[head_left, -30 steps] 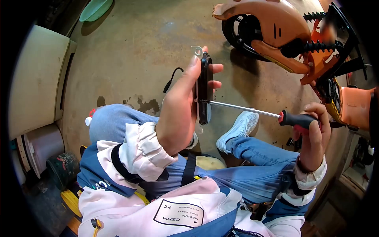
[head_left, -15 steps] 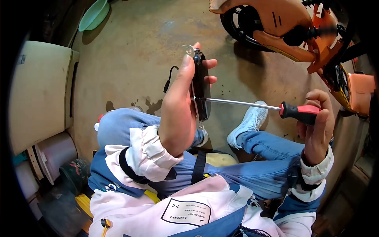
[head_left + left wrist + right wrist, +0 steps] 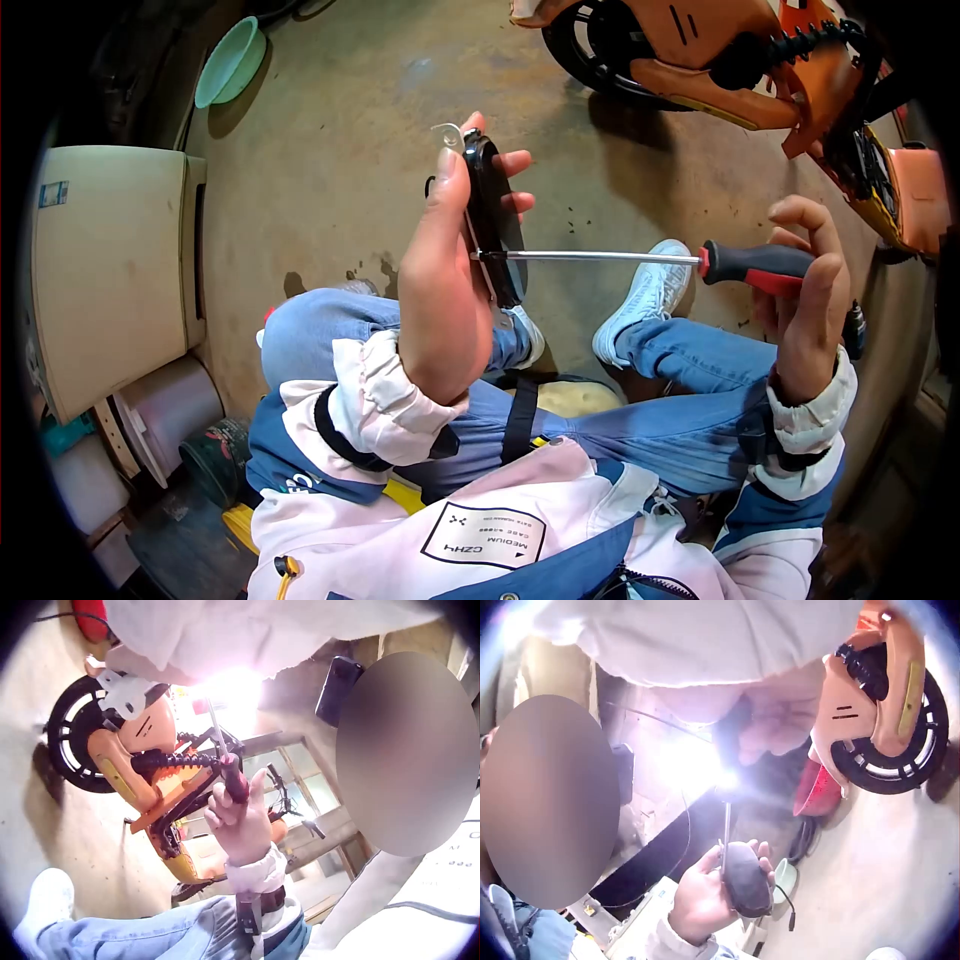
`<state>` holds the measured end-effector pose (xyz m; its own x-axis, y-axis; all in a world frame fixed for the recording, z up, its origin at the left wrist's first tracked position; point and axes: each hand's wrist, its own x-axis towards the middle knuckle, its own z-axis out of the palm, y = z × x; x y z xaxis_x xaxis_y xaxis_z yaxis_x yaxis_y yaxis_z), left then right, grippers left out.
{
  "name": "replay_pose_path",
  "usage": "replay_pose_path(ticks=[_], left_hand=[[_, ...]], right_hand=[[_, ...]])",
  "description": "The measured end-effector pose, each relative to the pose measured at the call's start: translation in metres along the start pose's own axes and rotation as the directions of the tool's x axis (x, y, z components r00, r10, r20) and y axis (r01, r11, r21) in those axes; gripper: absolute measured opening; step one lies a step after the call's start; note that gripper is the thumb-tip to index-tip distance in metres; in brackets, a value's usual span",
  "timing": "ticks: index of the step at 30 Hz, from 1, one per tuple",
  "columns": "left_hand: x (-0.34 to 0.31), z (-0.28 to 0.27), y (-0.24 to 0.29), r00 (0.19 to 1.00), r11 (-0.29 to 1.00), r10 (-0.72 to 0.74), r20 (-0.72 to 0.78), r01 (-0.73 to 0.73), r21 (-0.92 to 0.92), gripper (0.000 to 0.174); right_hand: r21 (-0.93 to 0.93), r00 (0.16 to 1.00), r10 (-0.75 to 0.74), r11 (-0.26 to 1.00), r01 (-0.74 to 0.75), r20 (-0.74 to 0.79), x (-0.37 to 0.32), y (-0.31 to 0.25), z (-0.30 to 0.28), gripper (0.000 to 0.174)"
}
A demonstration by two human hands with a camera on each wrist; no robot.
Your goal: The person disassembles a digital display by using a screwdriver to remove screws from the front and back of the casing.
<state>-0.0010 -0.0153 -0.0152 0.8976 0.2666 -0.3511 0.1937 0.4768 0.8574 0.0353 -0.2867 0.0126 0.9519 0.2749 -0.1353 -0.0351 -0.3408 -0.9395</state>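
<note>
Upright in my left hand [image 3: 440,270] is a black oval part [image 3: 748,881], gripped between thumb and fingers. A light metal bracket [image 3: 450,135] sticks out at its top, and a short black cable with a plug [image 3: 791,922] hangs from it. My right hand [image 3: 812,300] holds a screwdriver [image 3: 750,263] by its red and black handle, thumb and fingers around it. The shaft runs level to the left, its tip at the lower part of the black piece, near the left palm. Glare washes out part of both wrist views.
An orange scooter [image 3: 690,60] with black wheel and springs stands at the upper right. A pale green basin [image 3: 232,62] lies on the floor at the upper left. Along the left side are a cream cabinet [image 3: 110,270] and several buckets. A white shoe [image 3: 645,300] is below the screwdriver.
The screwdriver handle has turned about its axis in my right fingers, its red side showing differently. The left hand and black part have shifted left in the head view, as the whole view swung.
</note>
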Motion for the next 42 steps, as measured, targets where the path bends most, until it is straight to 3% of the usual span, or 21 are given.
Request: replay_pose_path(ticks=[6, 8, 10, 11, 14, 15, 19, 23, 26, 28, 30, 33, 37, 40, 42], left_hand=[[0.001, -0.003, -0.001, 1.0, 1.0, 0.009, -0.008, -0.009, -0.011, 0.056], [0.002, -0.003, -0.002, 1.0, 1.0, 0.007, -0.007, -0.007, -0.009, 0.056], [0.001, -0.002, -0.002, 1.0, 1.0, 0.003, -0.005, -0.003, -0.007, 0.055], [0.001, -0.002, -0.002, 1.0, 1.0, -0.001, -0.002, 0.001, -0.008, 0.055], [0.0, 0.0, -0.001, 1.0, 1.0, -0.003, -0.001, 0.003, -0.008, 0.055], [0.0, 0.0, -0.001, 1.0, 1.0, 0.003, -0.004, -0.003, -0.007, 0.055], [0.002, -0.003, -0.001, 1.0, 1.0, 0.006, -0.009, -0.006, -0.01, 0.054], [0.001, -0.003, -0.002, 1.0, 1.0, -0.001, -0.017, 0.001, 0.01, 0.055], [0.0, -0.001, -0.002, 1.0, 1.0, -0.01, -0.009, 0.01, 0.015, 0.055], [-0.001, -0.001, -0.002, 1.0, 1.0, -0.012, -0.003, 0.012, 0.021, 0.055], [0.0, -0.001, -0.002, 1.0, 1.0, -0.005, 0.0, 0.005, 0.016, 0.056], [0.001, -0.006, -0.003, 0.999, 0.999, -0.027, 0.031, 0.028, -0.036, 0.059], [0.001, -0.004, -0.002, 0.999, 0.999, -0.028, 0.024, 0.029, -0.023, 0.06], [0.0, -0.002, -0.002, 1.0, 0.999, -0.014, -0.016, 0.014, 0.039, 0.056], [0.0, -0.001, -0.002, 1.0, 0.999, -0.021, -0.007, 0.022, 0.041, 0.055]], right_hand=[[0.19, 0.999, -0.039, 0.981, 0.037, 0.011, 0.007, -0.012, 0.012, 0.068], [0.181, 0.999, -0.041, 0.983, 0.039, 0.011, 0.006, -0.006, 0.008, 0.058], [0.032, 0.997, -0.051, 0.998, 0.049, 0.055, 0.005, 0.003, -0.002, 0.052], [0.092, 0.997, -0.03, 0.995, 0.023, 0.075, 0.004, 0.004, -0.004, 0.051], [0.104, 0.999, 0.005, 0.995, -0.009, 0.042, 0.002, -0.003, 0.002, 0.056], [0.154, 0.994, 0.083, 0.984, -0.093, 0.073, 0.003, -0.006, -0.001, 0.057], [0.222, 0.997, -0.015, 0.975, -0.002, 0.074, 0.009, -0.006, 0.008, 0.07], [0.208, 0.997, -0.068, 0.976, 0.062, 0.021, 0.007, -0.005, 0.009, 0.063], [0.079, 0.997, -0.075, 0.994, 0.074, 0.01, 0.003, 0.003, -0.001, 0.055], [0.102, 0.998, 0.042, 0.994, -0.046, 0.043, 0.0, 0.002, -0.006, 0.049], [0.094, 0.993, 0.099, 0.99, -0.105, 0.07, 0.001, -0.003, -0.005, 0.055], [0.147, 0.999, -0.043, 0.988, 0.038, 0.031, 0.009, -0.005, 0.01, 0.065], [0.203, 0.999, -0.046, 0.978, 0.044, 0.001, 0.008, -0.008, 0.011, 0.062], [0.089, 0.999, -0.044, 0.995, 0.042, 0.027, 0.005, 0.0, -0.002, 0.06], [0.118, 0.992, 0.081, 0.989, -0.092, 0.094, 0.002, 0.002, -0.011, 0.059]])
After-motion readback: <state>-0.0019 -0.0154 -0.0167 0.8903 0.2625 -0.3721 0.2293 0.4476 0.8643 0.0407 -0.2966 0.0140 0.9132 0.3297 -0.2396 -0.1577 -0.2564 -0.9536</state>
